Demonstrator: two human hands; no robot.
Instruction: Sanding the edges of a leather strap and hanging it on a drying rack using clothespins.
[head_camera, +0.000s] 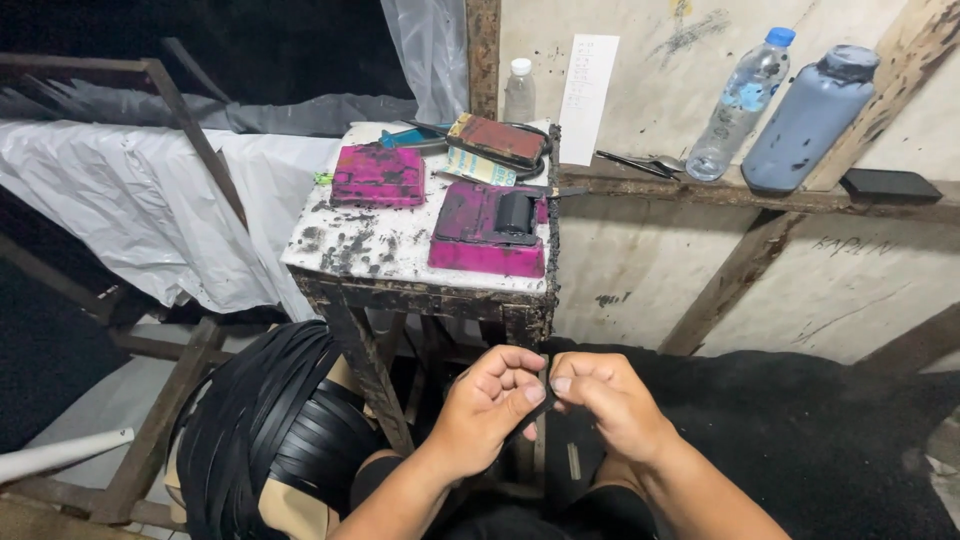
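- The left hand (487, 405) and the right hand (612, 400) meet near the bottom middle, fingertips almost touching, both pinched narrow on a thin black strip (540, 415) held between them.
- The strip hangs down between the hands, in front of the small table's near edge.
- The small stained table (380, 250) stands just beyond the hands; on it lie a pink stamp pad case (378, 176) at the far left and a pink pad with a black roller (490, 228) at the near right.
- A bundle of black strips (265, 430) sits on the floor to the near left, beside the person's knee.
- On the wooden ledge (700, 190) to the far right stand a clear water bottle (738, 105) and a grey-blue bottle (808, 120), leaning close together.
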